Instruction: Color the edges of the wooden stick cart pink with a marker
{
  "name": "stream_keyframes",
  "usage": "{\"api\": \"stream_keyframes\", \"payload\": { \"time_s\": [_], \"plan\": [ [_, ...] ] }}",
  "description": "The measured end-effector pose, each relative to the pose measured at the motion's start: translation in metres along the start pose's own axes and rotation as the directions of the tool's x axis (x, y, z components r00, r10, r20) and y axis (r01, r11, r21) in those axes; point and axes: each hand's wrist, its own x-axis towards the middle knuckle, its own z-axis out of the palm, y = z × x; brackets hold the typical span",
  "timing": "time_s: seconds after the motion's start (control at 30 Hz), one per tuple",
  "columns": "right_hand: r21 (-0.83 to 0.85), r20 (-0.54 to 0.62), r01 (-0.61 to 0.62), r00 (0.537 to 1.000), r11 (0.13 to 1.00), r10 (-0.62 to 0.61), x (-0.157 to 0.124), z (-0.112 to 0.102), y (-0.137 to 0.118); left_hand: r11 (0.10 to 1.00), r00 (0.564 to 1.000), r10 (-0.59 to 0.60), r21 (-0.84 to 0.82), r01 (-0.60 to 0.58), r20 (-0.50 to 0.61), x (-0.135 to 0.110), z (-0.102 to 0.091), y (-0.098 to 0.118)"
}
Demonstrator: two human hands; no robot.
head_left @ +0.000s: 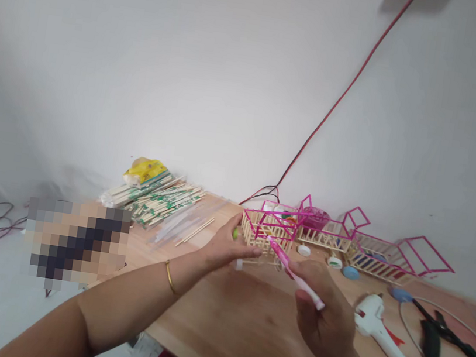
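My left hand (228, 247) is closed around the near left side of a small cart-like frame (249, 227) made of pale wooden sticks, its upper bars coloured pink. Thumb and fingers steady it on the tabletop. Between the fingers of my right hand (325, 312) is a slim pink-and-white brush (297, 278), its handle slanting toward me. The brush's far end reaches the frame's pink bars, and its tip is too small to make out. Two similar stick frames, one in the middle (322, 237) and one at the right (379, 260), stand beyond with pink tops.
A cup of pink paint (315, 218) stands behind the frames. Near them lie a white cap (303, 250) and a blue cap (351, 272). A white glue gun (395, 351) and black-handled tool (432, 342) occupy the right. Chopsticks (167, 204) and clear glue sticks (183, 221) lie left.
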Motion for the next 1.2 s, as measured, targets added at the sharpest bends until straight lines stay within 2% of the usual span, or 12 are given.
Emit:
{"api": "stream_keyframes", "payload": {
  "time_s": [0.27,0.47,0.8,1.0,1.2],
  "plan": [
    [0.023,0.047,0.001,0.999,1.000,-0.002,-0.001,0.002,0.001,1.000,1.000,0.009,-0.021,-0.009,0.006,0.001,0.000,-0.003],
    [-0.077,-0.011,-0.036,0.999,0.996,0.035,-0.001,-0.002,0.005,1.000,1.000,0.009,-0.025,-0.009,0.004,0.002,-0.001,0.000],
    [-0.224,-0.045,-0.098,0.995,0.970,0.091,-0.003,-0.008,0.012,0.997,0.999,0.052,0.048,-0.052,-0.008,0.005,-0.008,-0.004],
    [-0.192,-0.053,-0.058,0.997,0.980,0.048,-0.001,-0.004,0.008,0.997,0.999,0.026,0.080,-0.024,-0.024,0.003,-0.007,-0.002],
    [-0.036,0.009,0.028,1.000,0.999,-0.028,0.003,-0.004,0.001,0.997,0.999,0.006,0.075,-0.004,-0.035,0.003,-0.004,-0.002]
  ]
}}
